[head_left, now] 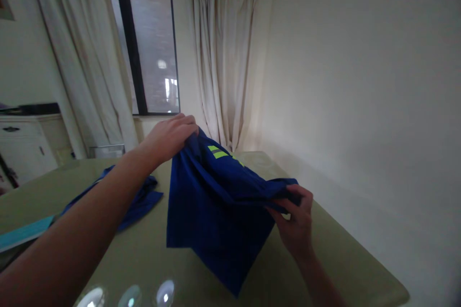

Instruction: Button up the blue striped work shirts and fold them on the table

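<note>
A blue garment with yellow-green and grey reflective strips hangs between my two hands over the table. Its upper left corner is gripped by my left hand, fingers closed on the cloth. Lower and to the right, my right hand pinches a bunched edge of the same cloth. The lower part drapes in folds, with one corner pointing down toward the tabletop. Whether it is a shirt, trousers or another kind of garment, I cannot tell.
On the greenish table lies a second blue garment, partly behind my left forearm. A turquoise flat item rests at the left edge. A white cabinet, curtains and a wall surround the table.
</note>
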A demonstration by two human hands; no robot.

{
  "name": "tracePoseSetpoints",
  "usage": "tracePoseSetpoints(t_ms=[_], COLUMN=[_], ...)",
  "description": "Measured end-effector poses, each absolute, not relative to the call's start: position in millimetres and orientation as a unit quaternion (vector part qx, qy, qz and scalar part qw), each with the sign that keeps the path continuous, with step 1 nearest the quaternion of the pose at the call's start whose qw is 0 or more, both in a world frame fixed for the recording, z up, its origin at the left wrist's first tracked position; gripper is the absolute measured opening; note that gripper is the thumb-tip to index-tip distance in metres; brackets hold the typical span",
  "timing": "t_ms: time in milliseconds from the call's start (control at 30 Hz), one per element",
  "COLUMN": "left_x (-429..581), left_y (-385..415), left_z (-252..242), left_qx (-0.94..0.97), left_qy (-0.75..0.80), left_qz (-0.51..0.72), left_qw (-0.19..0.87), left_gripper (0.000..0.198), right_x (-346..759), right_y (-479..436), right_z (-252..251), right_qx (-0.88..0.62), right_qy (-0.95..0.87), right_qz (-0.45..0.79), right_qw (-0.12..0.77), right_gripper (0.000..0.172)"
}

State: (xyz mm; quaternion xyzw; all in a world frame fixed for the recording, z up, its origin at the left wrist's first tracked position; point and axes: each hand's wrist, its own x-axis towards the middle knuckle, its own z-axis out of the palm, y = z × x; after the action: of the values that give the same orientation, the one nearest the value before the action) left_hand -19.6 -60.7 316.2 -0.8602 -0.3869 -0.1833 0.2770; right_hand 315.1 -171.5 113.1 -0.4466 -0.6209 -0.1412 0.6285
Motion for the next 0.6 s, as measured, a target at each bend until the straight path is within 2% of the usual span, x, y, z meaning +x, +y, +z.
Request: tracePoseSetpoints(t_ms=[100,200,400,500,600], left_x=[-21.0,-22.7,-37.7,-48.3,-57.2], left_y=[-61.2,-67.8,-95.9,-106.6,-113.4], left_z=[310.6,311.3,329.5,331.6,327.2], left_qx=[-0.858,-0.88,-0.93,-0.948,-0.952], left_qy=[-0.405,-0.384,-0.269,-0.232,-0.233], left_qz=[-0.173,-0.163,-0.212,-0.21,-0.198], left_qw=[0.265,0.229,0.131,0.056,0.003], left_gripper=[0.03,0.024,0.024,0.032,0.039], right_x=[302.9,299.3,329.2,337.4,333.2], right_y=[-196.9,-207.6,-145.6,-115.3,-97.9], right_z=[125.8,132.4,96.2,78.8,87.3], right_qx=[-0.419,-0.409,-0.454,-0.411,-0.347], right_qy=[-0.703,-0.751,-0.647,-0.592,-0.533], right_qz=[-0.057,0.024,0.246,0.373,0.493], right_qw=[0.572,0.518,0.561,0.585,0.594], right_gripper=[0.006,0.005,0.032,0.034,0.046])
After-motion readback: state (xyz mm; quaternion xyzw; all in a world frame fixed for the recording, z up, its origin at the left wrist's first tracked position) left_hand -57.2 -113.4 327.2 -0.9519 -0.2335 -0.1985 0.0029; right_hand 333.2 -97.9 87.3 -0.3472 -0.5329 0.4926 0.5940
